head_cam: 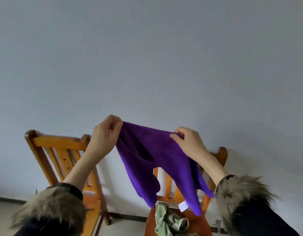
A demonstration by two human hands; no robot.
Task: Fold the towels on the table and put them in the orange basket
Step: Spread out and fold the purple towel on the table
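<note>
While both hands are raised before the grey wall (147, 48), we are pinching the purple towel (147, 154) at its top edge: left hand (103, 138) fingers on one corner, right hand (190, 142) fingers on the other. It is hanging below our fingers, its white tag (183, 206) dangling above a green towel (167, 220) lying on a wooden chair (195, 223).

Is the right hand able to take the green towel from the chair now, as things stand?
Probably not yet. The right hand pinches the purple towel held up with the left hand. The green towel lies lower on the chair, uncovered, so a freed hand likely reaches it.
</note>
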